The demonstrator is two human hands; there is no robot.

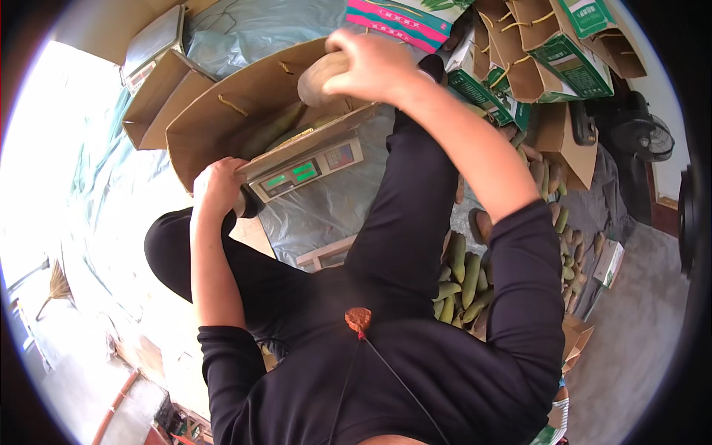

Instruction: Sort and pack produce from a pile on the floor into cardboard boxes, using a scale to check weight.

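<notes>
My right hand (374,65) is closed round a pale brown, rounded root vegetable (320,78), which looks like a radish. It is above the opening of a brown paper carrier bag (200,132) with cord handles. My left hand (219,184) pinches the bag's near rim at its left corner. Inside the bag lie long green radishes (278,132), partly hidden by its near side. Just below the bag's near side shows a digital scale (304,172) with lit green displays; the bag appears to rest on it.
Many green and brown radishes (467,278) lie in a heap by my right leg. Several carrier bags (567,63) stand at the far right, near a black fan (642,133). Another cardboard bag (159,100) is at the far left. Plastic sheeting (297,230) covers the floor.
</notes>
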